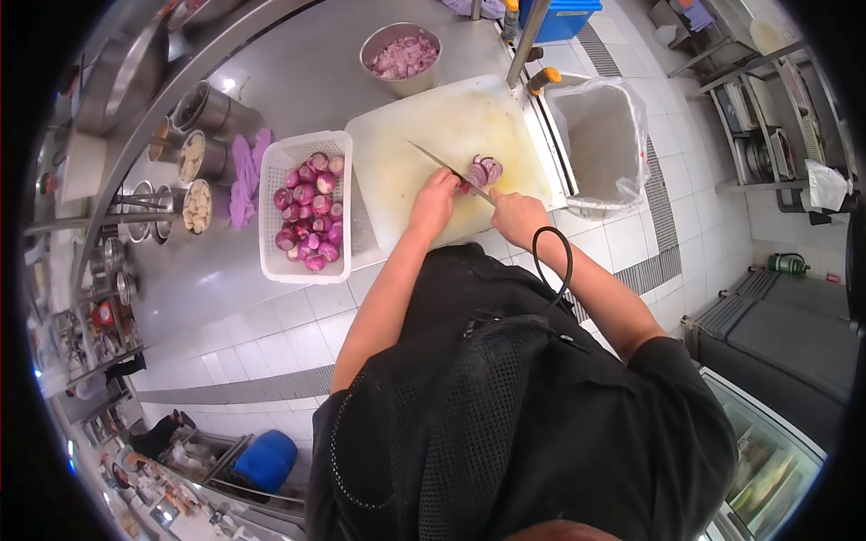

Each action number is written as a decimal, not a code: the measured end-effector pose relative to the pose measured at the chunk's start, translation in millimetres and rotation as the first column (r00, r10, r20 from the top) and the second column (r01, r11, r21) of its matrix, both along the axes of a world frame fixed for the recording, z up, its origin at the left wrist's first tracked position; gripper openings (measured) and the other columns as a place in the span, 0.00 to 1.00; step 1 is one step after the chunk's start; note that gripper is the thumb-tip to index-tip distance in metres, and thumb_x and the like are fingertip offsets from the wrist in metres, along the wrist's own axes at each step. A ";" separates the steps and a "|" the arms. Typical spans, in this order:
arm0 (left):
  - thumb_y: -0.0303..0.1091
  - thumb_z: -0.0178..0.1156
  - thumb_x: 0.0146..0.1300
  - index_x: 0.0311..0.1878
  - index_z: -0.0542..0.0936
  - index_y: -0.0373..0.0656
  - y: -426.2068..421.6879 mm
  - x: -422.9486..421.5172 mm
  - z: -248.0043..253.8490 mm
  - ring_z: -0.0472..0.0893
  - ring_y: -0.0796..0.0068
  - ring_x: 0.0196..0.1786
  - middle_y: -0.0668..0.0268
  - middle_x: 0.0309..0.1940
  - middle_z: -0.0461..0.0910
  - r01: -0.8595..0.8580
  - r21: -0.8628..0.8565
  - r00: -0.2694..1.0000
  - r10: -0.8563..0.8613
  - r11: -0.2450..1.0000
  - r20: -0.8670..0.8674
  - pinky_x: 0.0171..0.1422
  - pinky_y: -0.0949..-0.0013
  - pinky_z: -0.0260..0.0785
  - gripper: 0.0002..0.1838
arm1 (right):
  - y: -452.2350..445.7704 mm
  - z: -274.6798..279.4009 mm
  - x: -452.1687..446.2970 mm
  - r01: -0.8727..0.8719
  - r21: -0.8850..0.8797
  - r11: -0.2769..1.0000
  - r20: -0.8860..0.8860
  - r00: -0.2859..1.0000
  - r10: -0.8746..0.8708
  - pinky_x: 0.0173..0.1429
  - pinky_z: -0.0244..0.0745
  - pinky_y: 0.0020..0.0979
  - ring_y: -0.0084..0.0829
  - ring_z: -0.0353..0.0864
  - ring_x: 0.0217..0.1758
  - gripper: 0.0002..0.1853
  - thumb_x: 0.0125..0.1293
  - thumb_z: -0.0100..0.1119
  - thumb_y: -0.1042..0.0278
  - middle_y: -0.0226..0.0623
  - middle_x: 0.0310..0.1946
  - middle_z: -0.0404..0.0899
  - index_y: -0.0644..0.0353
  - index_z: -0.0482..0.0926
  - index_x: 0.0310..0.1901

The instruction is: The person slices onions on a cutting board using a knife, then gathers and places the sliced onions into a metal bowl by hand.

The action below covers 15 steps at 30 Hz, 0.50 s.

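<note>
Purple onion slices (488, 169) are being borne by a white cutting board (397, 135), just beside a knife (432, 155) whose handle is being gripped by the right hand (520, 219). On the blade's other side, the left hand (435, 196) is being held curled at the board, its grip being too obscured to tell what is pinched. The hands are being held apart, near each other. More onions (311, 212) are being contained in a white basket (268, 207) to the left, and chopped onion (403, 58) is being held in a metal bowl (417, 87) beyond the board, both being carried by the steel worktop (307, 63).
</note>
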<state>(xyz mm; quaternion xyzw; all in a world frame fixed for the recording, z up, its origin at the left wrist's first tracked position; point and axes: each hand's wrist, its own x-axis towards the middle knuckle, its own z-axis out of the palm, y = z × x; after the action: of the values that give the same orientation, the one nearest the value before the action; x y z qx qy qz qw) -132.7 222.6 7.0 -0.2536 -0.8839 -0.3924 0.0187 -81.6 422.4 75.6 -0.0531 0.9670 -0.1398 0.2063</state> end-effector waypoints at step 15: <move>0.21 0.62 0.64 0.42 0.81 0.38 -1.3 0.8 -14.0 0.83 0.50 0.48 0.56 0.44 0.79 -0.053 0.084 0.998 0.056 0.995 -0.042 0.52 0.53 0.77 0.05 | -21.9 -8.0 -21.1 0.003 -0.011 1.000 -0.039 0.999 -0.003 0.47 0.83 0.55 0.57 0.89 0.40 0.11 0.69 0.54 0.68 0.53 0.33 0.88 0.61 0.77 0.49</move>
<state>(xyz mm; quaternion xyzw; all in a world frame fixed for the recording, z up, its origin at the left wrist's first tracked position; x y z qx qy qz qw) -131.8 221.3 -7.0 -0.2370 -0.8729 -0.4223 0.0595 -102.7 400.5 67.6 -0.0554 0.9701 -0.1444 0.1869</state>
